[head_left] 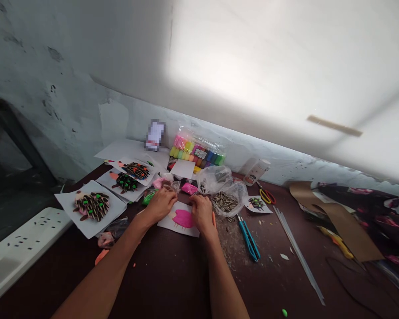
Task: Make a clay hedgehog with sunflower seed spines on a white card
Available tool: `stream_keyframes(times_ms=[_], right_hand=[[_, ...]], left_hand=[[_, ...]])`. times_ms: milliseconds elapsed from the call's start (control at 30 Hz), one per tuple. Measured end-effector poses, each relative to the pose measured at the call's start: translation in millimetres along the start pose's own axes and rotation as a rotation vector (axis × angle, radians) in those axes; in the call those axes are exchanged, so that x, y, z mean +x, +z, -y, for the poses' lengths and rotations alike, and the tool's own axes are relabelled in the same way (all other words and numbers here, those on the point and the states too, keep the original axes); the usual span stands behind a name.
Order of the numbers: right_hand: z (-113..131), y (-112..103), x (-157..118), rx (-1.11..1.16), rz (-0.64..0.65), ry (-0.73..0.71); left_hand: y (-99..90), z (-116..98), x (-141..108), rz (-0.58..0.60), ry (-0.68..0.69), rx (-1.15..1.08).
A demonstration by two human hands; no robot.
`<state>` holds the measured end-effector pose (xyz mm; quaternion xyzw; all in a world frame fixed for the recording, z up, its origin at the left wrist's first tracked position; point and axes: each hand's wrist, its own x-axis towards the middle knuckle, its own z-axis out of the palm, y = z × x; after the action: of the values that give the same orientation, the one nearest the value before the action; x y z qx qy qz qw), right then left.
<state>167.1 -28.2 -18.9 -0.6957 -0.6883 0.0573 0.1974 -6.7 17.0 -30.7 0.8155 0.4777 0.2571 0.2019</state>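
Note:
My left hand (161, 204) and my right hand (202, 214) hover at the top edge of a white paper sheet (168, 223). A pink clay shape (182, 218) lies on that sheet, and my right fingertips sit just above it. My left fingers curl beside a small plastic bag (171, 186), and whatever they touch is hidden. A piece of bright pink clay (189, 188) lies just beyond my hands. To the right, a clear bag of striped sunflower seeds (225, 202) lies near my right hand.
Several paper sheets with seed-covered clay hedgehogs (92, 207) lie at the left, behind a white power strip (20, 248). A bag of coloured clay (197, 151) leans on the wall. Blue snips (248, 238), red-handled scissors (267, 196), long clear strips (297, 252) and brown paper (341, 219) lie right.

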Motion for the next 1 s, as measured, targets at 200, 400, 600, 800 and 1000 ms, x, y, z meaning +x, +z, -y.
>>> stream_keyframes(times_ms=[200, 400, 600, 800, 1000], right_hand=[[-2, 1, 0, 0.049, -0.027, 0.031], [3, -3, -5, 0.608, -0.097, 0.018], [11, -11, -10, 0.954, 0.017, -0.09], [19, -20, -14, 0.957, -0.031, -0.085], [19, -20, -14, 0.939, -0.066, -0.042]], left_hand=[[-1.2, 1, 1, -0.036, -0.068, 0.012], [-21.1, -13, -4, 0.022, -0.116, -0.495], [-27.3, -23, -7, 0.153, -0.164, -0.84], [-27.5, -25, -8, 0.253, -0.216, -0.961], [-27.0, -23, -8, 0.244, -0.193, -0.899]])
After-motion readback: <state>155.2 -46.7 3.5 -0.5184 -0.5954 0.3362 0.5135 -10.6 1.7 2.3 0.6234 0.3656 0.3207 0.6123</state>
